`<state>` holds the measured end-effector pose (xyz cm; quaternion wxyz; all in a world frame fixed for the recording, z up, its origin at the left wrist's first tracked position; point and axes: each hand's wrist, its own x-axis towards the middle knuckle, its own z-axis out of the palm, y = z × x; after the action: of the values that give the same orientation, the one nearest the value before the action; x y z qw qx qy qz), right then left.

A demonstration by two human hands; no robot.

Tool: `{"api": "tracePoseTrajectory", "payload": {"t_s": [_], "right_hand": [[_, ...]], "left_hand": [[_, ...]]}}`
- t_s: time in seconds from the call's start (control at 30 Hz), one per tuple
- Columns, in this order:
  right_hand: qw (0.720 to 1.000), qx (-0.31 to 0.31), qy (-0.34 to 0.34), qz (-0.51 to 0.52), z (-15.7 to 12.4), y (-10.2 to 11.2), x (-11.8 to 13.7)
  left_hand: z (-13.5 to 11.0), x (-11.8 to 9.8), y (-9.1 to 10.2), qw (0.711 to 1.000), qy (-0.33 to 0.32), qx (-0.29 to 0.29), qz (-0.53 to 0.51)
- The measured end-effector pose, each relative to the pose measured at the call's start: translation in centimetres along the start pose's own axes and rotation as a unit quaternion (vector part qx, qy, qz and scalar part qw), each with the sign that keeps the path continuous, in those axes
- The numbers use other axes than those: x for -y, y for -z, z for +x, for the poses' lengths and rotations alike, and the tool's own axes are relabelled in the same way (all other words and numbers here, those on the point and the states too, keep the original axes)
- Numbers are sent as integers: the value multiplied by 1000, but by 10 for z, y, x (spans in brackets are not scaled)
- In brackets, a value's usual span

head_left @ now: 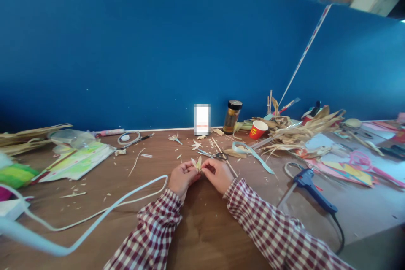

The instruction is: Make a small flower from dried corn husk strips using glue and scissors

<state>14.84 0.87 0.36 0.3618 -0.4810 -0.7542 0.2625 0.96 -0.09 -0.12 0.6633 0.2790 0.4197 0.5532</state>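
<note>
Even daylight, soft shadows under my sleeves (152, 232). The wide lens bends the table (202, 228) edge; the white cable (38, 240) at lower left blurs.

Craft workshop: glue gun (311, 186), scissors (215, 155), husk scraps (294, 133).

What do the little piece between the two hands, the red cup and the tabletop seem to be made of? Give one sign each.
Little piece: probably dried husk or leaf, matt, pale straw, in pointed strips. Red cup: likely paper, thin rim, white inside. Tabletop: wood or wood-look laminate, brown grain, slight sheen.
</note>
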Motion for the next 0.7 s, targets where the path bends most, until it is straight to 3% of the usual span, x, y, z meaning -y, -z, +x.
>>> {"api": "tracePoseTrajectory", "payload": {"t_s": [0.17,0.43,0.7], "right_hand": [[1000,3,17,-12,-3,-1,-1],[984,-41,82,-150,-15,3,11],[982,-47,97,-153,-17,3,12]], "left_hand": [[1,1,0,1000,-3,2,-6],[5,6,3,1000,-4,-13,4],[7,8,4,1000,-9,-11,5]]}}
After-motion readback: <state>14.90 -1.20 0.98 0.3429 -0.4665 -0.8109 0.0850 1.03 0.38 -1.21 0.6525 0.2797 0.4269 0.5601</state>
